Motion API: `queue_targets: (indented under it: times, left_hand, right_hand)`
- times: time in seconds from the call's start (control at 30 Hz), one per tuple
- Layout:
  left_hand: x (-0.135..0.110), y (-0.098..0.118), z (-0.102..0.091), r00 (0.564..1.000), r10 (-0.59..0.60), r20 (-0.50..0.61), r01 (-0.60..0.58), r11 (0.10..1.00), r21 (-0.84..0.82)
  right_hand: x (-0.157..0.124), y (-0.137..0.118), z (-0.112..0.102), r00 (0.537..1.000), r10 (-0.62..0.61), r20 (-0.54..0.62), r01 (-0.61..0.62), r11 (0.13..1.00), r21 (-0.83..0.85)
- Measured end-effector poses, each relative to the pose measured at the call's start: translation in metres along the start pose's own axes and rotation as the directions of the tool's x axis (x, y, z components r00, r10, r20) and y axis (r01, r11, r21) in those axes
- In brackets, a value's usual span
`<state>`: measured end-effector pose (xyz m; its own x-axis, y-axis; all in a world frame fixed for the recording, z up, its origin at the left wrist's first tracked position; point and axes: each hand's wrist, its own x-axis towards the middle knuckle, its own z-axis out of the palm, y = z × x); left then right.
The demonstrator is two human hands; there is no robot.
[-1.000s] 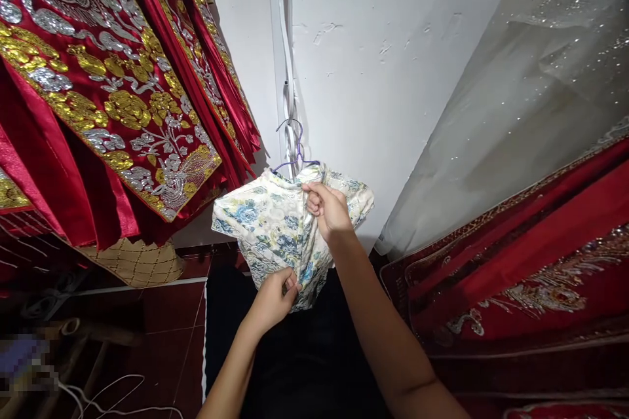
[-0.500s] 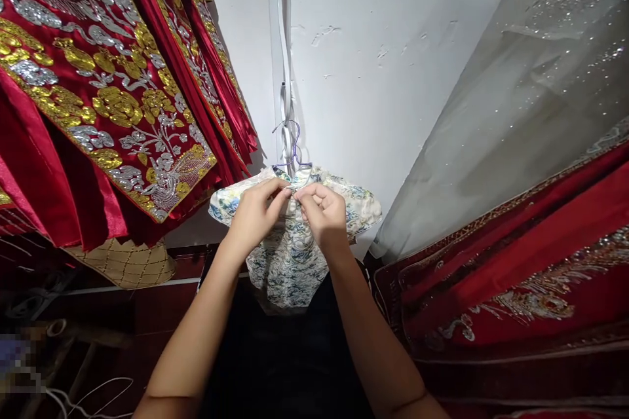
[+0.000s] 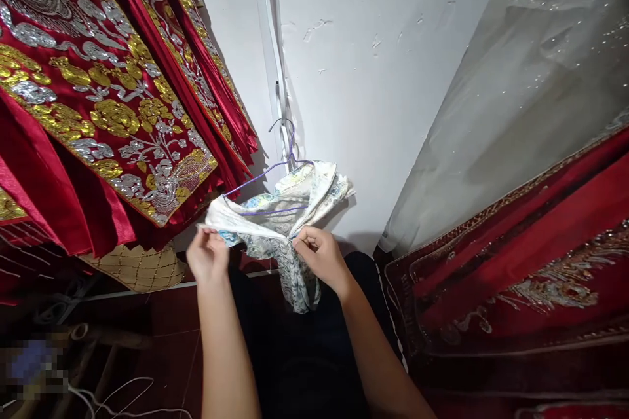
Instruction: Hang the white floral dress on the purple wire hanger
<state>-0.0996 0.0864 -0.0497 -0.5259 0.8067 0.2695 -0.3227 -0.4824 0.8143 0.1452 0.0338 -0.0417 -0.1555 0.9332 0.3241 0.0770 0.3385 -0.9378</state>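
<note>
A: What has just changed with the shirt (image 3: 295,275)?

B: Half a second ago, both hands met at its collar, and the front was lying together. Now the left hand (image 3: 210,260) is moved out to the side, and the front is spread apart — the pale inner face of the cloth is turned up.

A: And how are the hands?

B: Both are grasping the shirt. The left hand pinches its outer edge, near the shoulder or sleeve; which of them, one cannot tell. The right hand (image 3: 324,258) pinches the front edge, about in the middle.

A: Where is the shirt exactly?

B: It is around the purple hanger (image 3: 258,176), before the white wall (image 3: 383,111), and its lower part hangs in front of the person's dark trousers (image 3: 299,366).

A: What does this change mean for the work?

B: One arm of the hanger is now bare, and its lower bar shows through the neck — so the cloth seems loose on the left side, while the right shoulder seems covered yet.
</note>
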Motion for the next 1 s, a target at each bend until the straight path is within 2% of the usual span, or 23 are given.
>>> queue_targets:
  times: [0.03, 0.07, 0.17, 0.23, 0.3, 0.37, 0.47, 0.57, 0.63, 0.67, 0.73, 0.8, 0.87, 0.93, 1.0]
  left_hand:
    - [-0.007, -0.013, -0.007, 0.997, -0.079, 0.005, 0.079, 0.997, 0.019]
    - [-0.014, -0.023, -0.01, 0.978, -0.208, 0.028, 0.205, 0.975, 0.084]
    - [-0.032, -0.033, -0.004, 0.919, -0.383, 0.096, 0.352, 0.906, 0.237]
    - [-0.038, -0.023, 0.003, 0.88, -0.417, 0.228, 0.31, 0.868, 0.389]
    - [-0.043, -0.009, 0.008, 0.799, -0.461, 0.385, 0.175, 0.791, 0.586]
    - [-0.05, 0.0, 0.008, 0.707, -0.51, 0.491, 0.035, 0.718, 0.695]
    - [-0.061, -0.003, 0.008, 0.649, -0.524, 0.551, -0.032, 0.706, 0.708]
    - [-0.069, -0.008, 0.017, 0.611, -0.515, 0.6, -0.038, 0.739, 0.673]
    - [-0.073, -0.002, 0.03, 0.607, -0.472, 0.639, 0.003, 0.805, 0.593]
    - [-0.075, 0.005, 0.038, 0.619, -0.434, 0.655, 0.023, 0.843, 0.537]
    - [-0.081, 0.021, 0.054, 0.643, -0.365, 0.673, 0.033, 0.892, 0.451]
    - [-0.09, 0.035, 0.067, 0.637, -0.344, 0.69, 0.013, 0.9, 0.436]
    - [-0.101, 0.041, 0.077, 0.63, -0.339, 0.699, -0.015, 0.894, 0.448]
    - [-0.107, 0.037, 0.08, 0.67, -0.311, 0.674, -0.034, 0.894, 0.446]
    - [-0.108, 0.028, 0.08, 0.757, -0.246, 0.606, -0.066, 0.893, 0.445]
  right_hand:
    - [-0.002, -0.003, -0.002, 0.999, -0.001, 0.037, 0.002, 1.0, -0.027]
    - [-0.003, -0.006, -0.005, 0.998, 0.01, 0.067, -0.007, 0.999, -0.049]
    - [-0.001, -0.002, -0.014, 0.986, 0.09, 0.139, -0.08, 0.994, -0.079]
    - [0.001, 0.007, -0.021, 0.975, 0.155, 0.16, -0.142, 0.986, -0.089]
    - [0.001, 0.019, -0.028, 0.97, 0.205, 0.133, -0.192, 0.975, -0.109]
    - [0.001, 0.029, -0.035, 0.969, 0.236, 0.08, -0.221, 0.962, -0.159]
    - [-0.002, 0.04, -0.042, 0.957, 0.27, 0.11, -0.238, 0.941, -0.241]
    - [-0.005, 0.047, -0.043, 0.9, 0.329, 0.286, -0.273, 0.937, -0.217]
    - [-0.006, 0.049, -0.039, 0.879, 0.344, 0.329, -0.305, 0.938, -0.166]
    - [-0.005, 0.049, -0.035, 0.894, 0.337, 0.296, -0.309, 0.941, -0.139]
    - [-0.001, 0.046, -0.027, 0.944, 0.289, 0.16, -0.278, 0.956, -0.09]
    - [0.002, 0.04, -0.018, 0.971, 0.237, 0.044, -0.236, 0.972, -0.026]
    - [0.004, 0.033, -0.011, 0.979, 0.204, 0.028, -0.205, 0.976, 0.072]
    - [0.002, 0.026, -0.009, 0.975, 0.2, 0.094, -0.214, 0.961, 0.174]
    - [-0.003, 0.02, -0.013, 0.955, 0.213, 0.205, -0.257, 0.942, 0.217]
